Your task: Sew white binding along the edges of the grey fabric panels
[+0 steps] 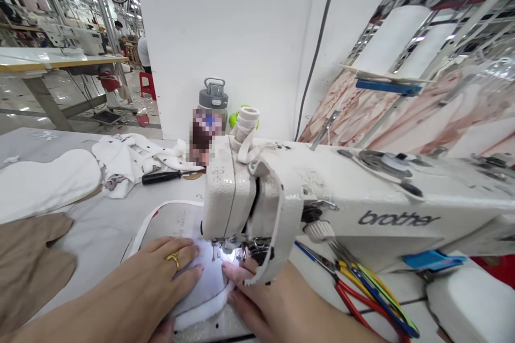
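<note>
A flat, rounded grey panel with a white fabric edge [207, 305] lies under the needle of a white sewing machine [229, 193]. On top of this panel rests my left hand [164, 265], palm down with its fingers laid out and a gold ring on one. My right hand [269, 292] is at the panel's right edge, close beside the lit needle area. Its index finger and thumb close on the white fabric edge; the machine's head and guard hide its other fingers in part.
At left lie white cut pieces [52, 177], brown fabric [32, 262] and a black-handled screwdriver [161, 177]. A bottle [213, 99] stands behind the machine. Red-handled scissors [346, 289] and other tools lie under the machine arm. Thread cones [392, 37] stand upper right.
</note>
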`<action>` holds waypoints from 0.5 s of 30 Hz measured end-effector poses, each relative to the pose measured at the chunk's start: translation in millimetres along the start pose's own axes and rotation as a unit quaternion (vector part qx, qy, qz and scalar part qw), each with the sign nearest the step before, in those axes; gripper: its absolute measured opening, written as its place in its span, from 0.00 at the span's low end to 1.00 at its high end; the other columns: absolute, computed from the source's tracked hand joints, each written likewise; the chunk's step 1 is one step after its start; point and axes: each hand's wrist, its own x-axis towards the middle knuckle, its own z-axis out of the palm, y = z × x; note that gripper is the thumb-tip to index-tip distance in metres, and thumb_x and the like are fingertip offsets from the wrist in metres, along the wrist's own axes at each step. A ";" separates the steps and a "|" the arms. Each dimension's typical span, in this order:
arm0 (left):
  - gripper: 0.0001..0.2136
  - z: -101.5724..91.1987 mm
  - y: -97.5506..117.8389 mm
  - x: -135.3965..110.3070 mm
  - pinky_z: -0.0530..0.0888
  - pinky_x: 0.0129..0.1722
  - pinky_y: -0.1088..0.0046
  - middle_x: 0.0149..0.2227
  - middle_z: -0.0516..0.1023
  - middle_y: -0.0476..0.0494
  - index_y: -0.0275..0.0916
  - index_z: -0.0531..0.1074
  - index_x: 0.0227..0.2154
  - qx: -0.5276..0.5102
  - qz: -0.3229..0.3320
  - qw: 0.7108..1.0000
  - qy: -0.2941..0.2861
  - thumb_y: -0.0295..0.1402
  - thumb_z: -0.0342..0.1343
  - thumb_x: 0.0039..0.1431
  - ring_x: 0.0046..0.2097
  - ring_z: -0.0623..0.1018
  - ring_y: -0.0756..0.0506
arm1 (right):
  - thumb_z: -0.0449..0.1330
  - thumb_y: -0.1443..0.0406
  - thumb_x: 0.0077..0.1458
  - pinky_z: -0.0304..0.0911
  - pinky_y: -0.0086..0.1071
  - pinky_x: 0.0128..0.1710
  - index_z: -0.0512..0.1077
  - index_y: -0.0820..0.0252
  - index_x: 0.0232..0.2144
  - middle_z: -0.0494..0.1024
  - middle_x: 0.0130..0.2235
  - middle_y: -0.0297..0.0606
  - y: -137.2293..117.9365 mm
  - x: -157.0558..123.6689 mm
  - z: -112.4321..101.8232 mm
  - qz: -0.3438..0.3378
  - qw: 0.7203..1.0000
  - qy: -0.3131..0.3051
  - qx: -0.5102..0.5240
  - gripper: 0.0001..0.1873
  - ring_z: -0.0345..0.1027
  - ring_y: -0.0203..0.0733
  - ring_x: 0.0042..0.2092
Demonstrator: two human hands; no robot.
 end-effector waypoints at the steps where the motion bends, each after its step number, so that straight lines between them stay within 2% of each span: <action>1: 0.25 2.1 1.6 -0.5 0.73 0.52 0.52 0.54 0.77 0.41 0.48 0.73 0.50 0.013 -0.004 1.000 0.002 0.26 0.54 0.47 0.52 0.77 0.34 | 0.54 0.65 0.64 0.66 0.37 0.44 0.75 0.61 0.46 0.79 0.39 0.45 0.0 0.2 0.0 0.001 1.000 -0.001 -0.003 0.13 0.72 0.49 0.42; 5: 0.28 2.8 7.9 4.9 0.77 0.43 0.48 0.54 0.76 0.34 0.42 0.72 0.53 0.054 0.002 0.998 0.027 0.26 0.53 0.44 0.48 0.79 0.30 | 0.55 0.63 0.64 0.66 0.38 0.42 0.75 0.59 0.47 0.78 0.38 0.43 -0.2 1.0 0.5 0.000 1.000 -0.021 -0.022 0.13 0.73 0.49 0.40; 7: 0.28 -2.9 7.5 9.3 0.77 0.42 0.49 0.54 0.76 0.33 0.40 0.72 0.52 0.050 0.018 0.998 0.018 0.26 0.53 0.44 0.47 0.80 0.31 | 0.55 0.63 0.63 0.66 0.38 0.41 0.74 0.59 0.48 0.78 0.37 0.43 -0.1 1.1 1.6 -0.005 0.999 -0.030 -0.026 0.13 0.73 0.49 0.40; 11: 0.25 -15.3 0.7 13.2 0.78 0.45 0.53 0.55 0.76 0.36 0.42 0.73 0.51 0.038 0.023 0.999 -0.011 0.26 0.54 0.48 0.49 0.80 0.33 | 0.54 0.63 0.64 0.66 0.39 0.42 0.74 0.60 0.50 0.78 0.38 0.45 0.3 1.6 2.5 -0.007 0.999 -0.041 -0.021 0.16 0.73 0.49 0.41; 15: 0.27 -13.6 -5.3 11.0 0.74 0.55 0.52 0.59 0.74 0.41 0.49 0.70 0.55 0.009 0.038 0.999 -0.014 0.26 0.54 0.50 0.55 0.77 0.36 | 0.54 0.63 0.63 0.68 0.42 0.43 0.72 0.60 0.53 0.79 0.42 0.46 -0.4 4.2 1.5 0.002 0.999 -0.050 -0.009 0.18 0.74 0.52 0.42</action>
